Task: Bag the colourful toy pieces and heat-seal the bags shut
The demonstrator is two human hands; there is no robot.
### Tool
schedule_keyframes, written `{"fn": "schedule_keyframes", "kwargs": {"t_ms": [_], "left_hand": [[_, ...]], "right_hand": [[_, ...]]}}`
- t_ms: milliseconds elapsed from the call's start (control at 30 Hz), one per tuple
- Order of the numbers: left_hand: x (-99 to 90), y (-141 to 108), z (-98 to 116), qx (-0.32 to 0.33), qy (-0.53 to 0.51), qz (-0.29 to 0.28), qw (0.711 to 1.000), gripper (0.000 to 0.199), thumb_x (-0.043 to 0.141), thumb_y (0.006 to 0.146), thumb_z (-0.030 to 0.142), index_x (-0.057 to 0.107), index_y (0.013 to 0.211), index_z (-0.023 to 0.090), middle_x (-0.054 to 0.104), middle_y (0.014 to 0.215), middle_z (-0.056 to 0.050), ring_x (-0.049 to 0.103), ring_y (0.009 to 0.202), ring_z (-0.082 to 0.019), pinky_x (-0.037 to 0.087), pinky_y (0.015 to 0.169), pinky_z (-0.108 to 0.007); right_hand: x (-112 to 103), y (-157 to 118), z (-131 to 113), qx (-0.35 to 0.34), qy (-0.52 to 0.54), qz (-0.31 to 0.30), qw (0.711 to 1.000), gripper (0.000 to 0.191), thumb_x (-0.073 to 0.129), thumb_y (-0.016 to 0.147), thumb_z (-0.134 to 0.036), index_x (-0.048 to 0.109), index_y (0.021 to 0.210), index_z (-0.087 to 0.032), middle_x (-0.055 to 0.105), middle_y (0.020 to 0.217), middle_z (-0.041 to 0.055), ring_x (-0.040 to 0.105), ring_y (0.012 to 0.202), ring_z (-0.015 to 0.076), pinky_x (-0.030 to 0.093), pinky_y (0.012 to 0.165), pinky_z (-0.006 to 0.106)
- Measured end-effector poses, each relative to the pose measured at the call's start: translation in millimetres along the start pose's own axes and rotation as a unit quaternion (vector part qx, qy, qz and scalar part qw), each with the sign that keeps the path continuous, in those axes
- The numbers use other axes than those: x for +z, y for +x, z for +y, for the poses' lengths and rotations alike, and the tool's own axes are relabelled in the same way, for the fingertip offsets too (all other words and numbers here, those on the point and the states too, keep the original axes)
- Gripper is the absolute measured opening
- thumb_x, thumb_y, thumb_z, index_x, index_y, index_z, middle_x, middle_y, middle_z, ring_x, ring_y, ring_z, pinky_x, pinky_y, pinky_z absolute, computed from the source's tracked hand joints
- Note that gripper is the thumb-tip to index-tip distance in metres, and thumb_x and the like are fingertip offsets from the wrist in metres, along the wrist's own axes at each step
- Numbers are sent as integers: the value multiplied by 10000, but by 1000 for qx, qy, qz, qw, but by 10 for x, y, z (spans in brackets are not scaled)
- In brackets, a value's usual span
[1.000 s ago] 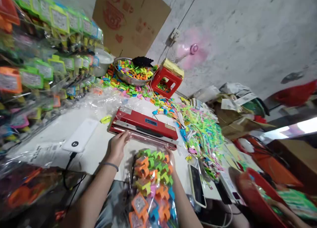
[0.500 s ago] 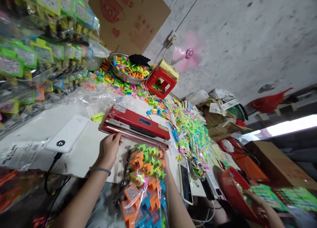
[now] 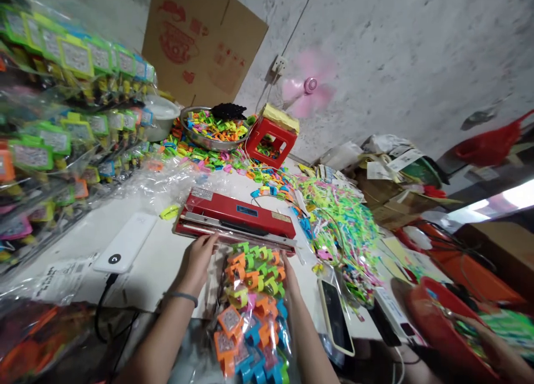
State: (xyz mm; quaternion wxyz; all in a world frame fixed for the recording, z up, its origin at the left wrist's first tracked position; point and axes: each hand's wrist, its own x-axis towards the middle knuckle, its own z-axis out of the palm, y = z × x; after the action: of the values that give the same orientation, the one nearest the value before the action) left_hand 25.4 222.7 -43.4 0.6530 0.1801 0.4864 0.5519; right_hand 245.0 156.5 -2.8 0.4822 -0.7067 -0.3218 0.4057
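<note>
Though I can't tell if my right hand (image 3: 292,278) grips, my left hand (image 3: 199,261) pinches the colour-packed clear bag (image 3: 252,311) between them.

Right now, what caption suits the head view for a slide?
Left fingers and right fingers hold a bag of colorful pieces at the red sealer.

Clear bag (image 3: 252,316) of multicoloured pieces (image 3: 228,320)

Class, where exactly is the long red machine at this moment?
In the head view, the long red machine lies slightly left of centre on the white tabletop, just beyond the bagged colourful pieces and right of the white device.
</note>
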Motion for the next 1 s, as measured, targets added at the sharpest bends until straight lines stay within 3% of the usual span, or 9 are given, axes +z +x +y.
{"fn": "schedule_keyframes", "kwargs": {"t_ms": [167,267,400,500,567,667,800,867,1000], "left_hand": [[25,41,28,-6,-101,34,994,232,800,635,265,671,757,116,639,662,8,583,603,-92,482,616,-207],[8,30,39,-29,-167,58,984,107,745,699,120,682,785,119,679,729,-7,636,668,-89,522,699,-202],[-61,13,4,-53,-168,-5,984,101,681,783,60,685,865,120,725,850,-69,696,782,-116,545,751,-197],[-89,22,4,-33,-190,19,981,143,675,770,6,653,825,136,722,820,-52,703,772,-109,549,773,-194],[-56,35,35,-26,-195,48,979,158,695,748,-2,629,778,139,709,776,-35,698,734,-99,548,765,-189],[47,50,82,-11,-187,92,978,202,747,706,34,578,716,145,680,706,-8,673,656,-85,537,718,-184],[34,28,30,38,-183,90,978,261,793,662,122,537,692,162,635,658,19,645,657,-98,512,709,-210],[-94,-4,-13,103,-140,84,981,243,791,683,209,558,738,167,622,678,24,621,679,-106,489,700,-216],[-373,-44,139,245,-3,164,956,267,773,697,298,578,849,196,605,764,20,575,722,-128,450,713,-232]], "right_hand": [[97,228,-77,86,191,100,973,142,702,672,-302,612,675,-192,671,601,26,667,651,231,543,578,309],[64,332,-22,61,238,141,959,112,710,653,-224,605,649,-185,649,580,19,608,562,173,518,549,268],[-66,235,88,-41,222,146,963,242,752,658,-356,581,655,-185,604,593,-6,555,552,138,496,580,261],[-65,71,-83,-185,77,141,970,318,719,720,-484,599,689,-191,602,633,-5,559,615,157,476,620,273],[55,-6,-352,-269,-65,70,958,294,664,789,-487,662,770,-194,678,784,45,617,762,206,488,730,308],[386,-40,-793,-343,-304,-77,886,315,505,921,-413,712,1040,-208,688,1143,97,598,1110,256,409,1000,378],[781,-11,-1070,-284,-554,-135,770,428,363,999,-386,679,1138,-132,677,1162,178,614,1121,308,425,961,420],[858,7,-1068,-240,-611,-135,743,526,300,1011,-448,708,1039,-115,716,1005,198,675,972,324,478,827,398],[863,25,-997,-217,-650,-131,716,615,230,1013,-485,723,973,-120,724,927,203,693,899,334,483,743,384]]}}
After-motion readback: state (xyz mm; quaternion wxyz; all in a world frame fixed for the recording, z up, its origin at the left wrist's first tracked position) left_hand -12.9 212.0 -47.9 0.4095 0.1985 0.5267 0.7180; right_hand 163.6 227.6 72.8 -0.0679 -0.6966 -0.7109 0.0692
